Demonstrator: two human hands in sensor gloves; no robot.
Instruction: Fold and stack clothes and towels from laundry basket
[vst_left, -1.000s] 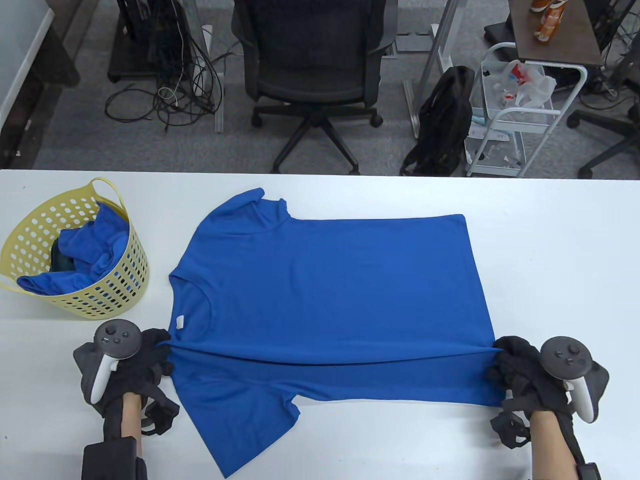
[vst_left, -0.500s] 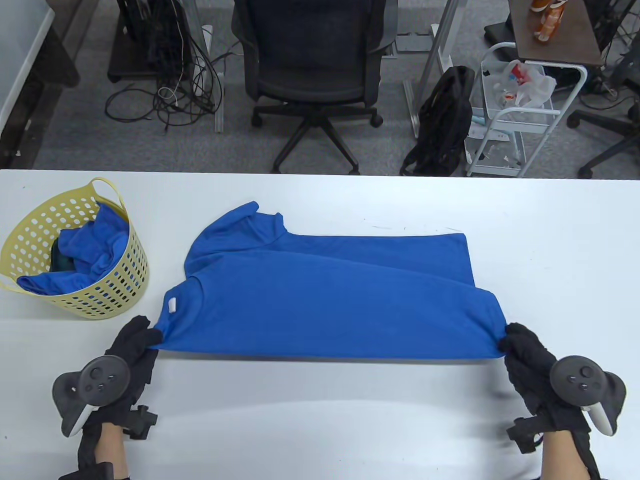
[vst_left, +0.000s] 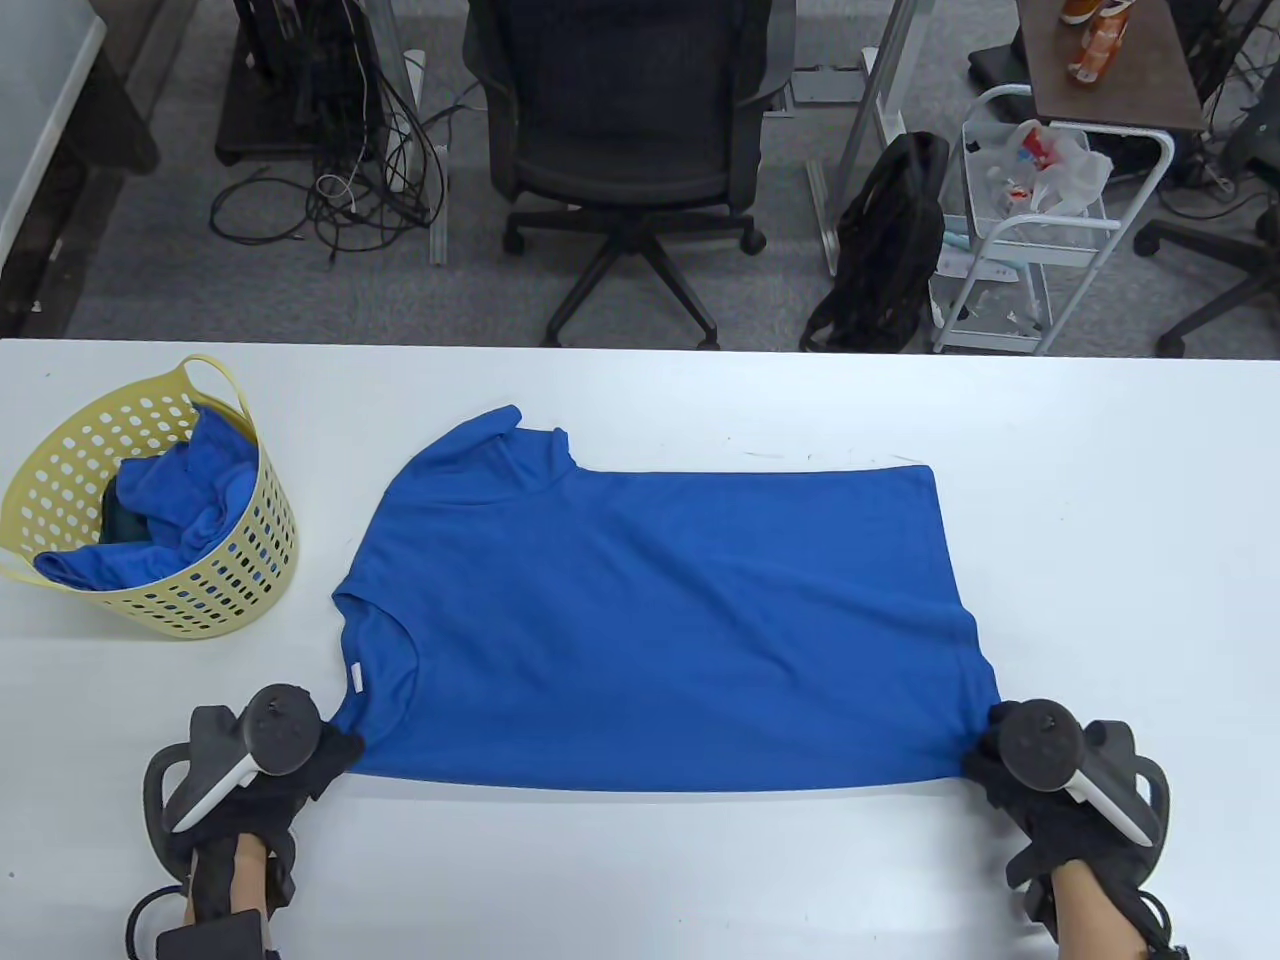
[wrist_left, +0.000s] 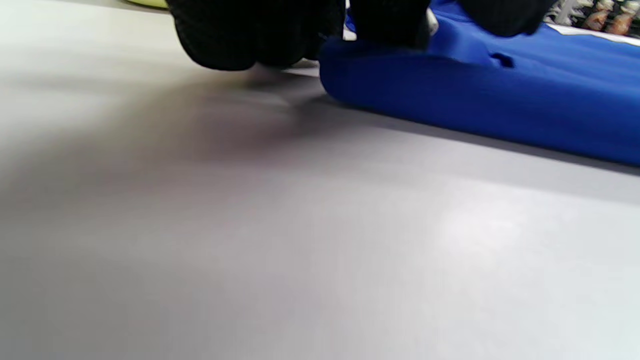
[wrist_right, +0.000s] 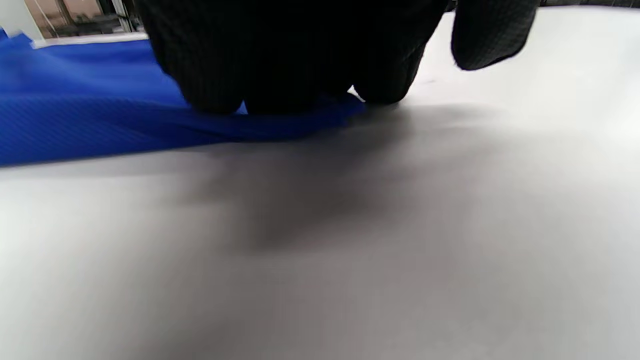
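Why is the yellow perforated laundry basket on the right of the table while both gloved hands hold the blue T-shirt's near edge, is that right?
Not quite: the yellow perforated laundry basket sits on the left of the white table, as the table view shows. Both hands, left hand and right hand, do hold the blue T-shirt at its near edge.
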